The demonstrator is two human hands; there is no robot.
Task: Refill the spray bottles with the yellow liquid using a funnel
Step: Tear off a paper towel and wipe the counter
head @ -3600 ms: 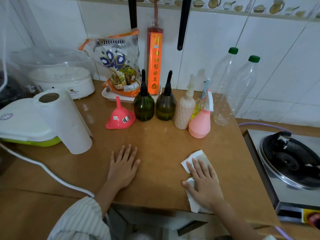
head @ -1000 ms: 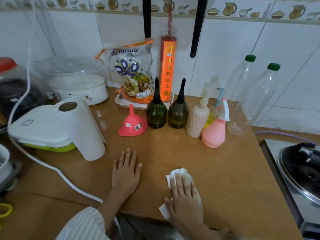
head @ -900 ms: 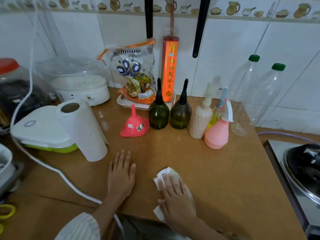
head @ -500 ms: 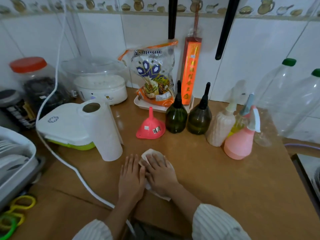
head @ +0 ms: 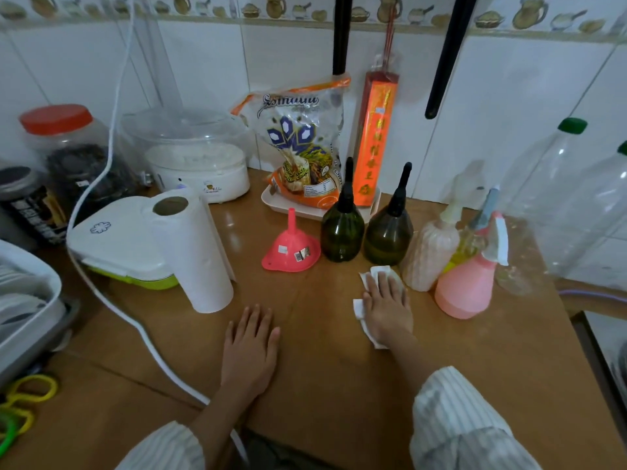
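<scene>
Head view, one frame. Wooden counter [head: 339, 385] fills the lower centre. Left hand [head: 250, 347], lower centre, lies flat on the counter, fingers straight and slightly apart, holding nothing. Right hand [head: 386, 308], right of centre, presses flat with straight fingers on one white paper towel sheet [head: 360, 308], which touches the counter just in front of the bottles. Funnel count: 1, pink funnel [head: 291, 251], centre, standing mouth-down with spout up, apart from both hands. Bottle row at centre right: 2 dark green bottles [head: 342, 234] with black nozzles, side by side; 1 cream ribbed bottle [head: 431, 254]; 1 pink spray bottle [head: 464, 288]; 1 bottle holding yellow liquid [head: 468, 247], partly hidden behind the pink one. Far right: 2 clear plastic bottles [head: 556, 188] with green caps. Left of centre: 1 upright paper towel roll [head: 193, 252], just beside 1 white and green appliance [head: 118, 242]. Lower left corner: scissors handles [head: 30, 388], yellow and green; count unclear.
</scene>
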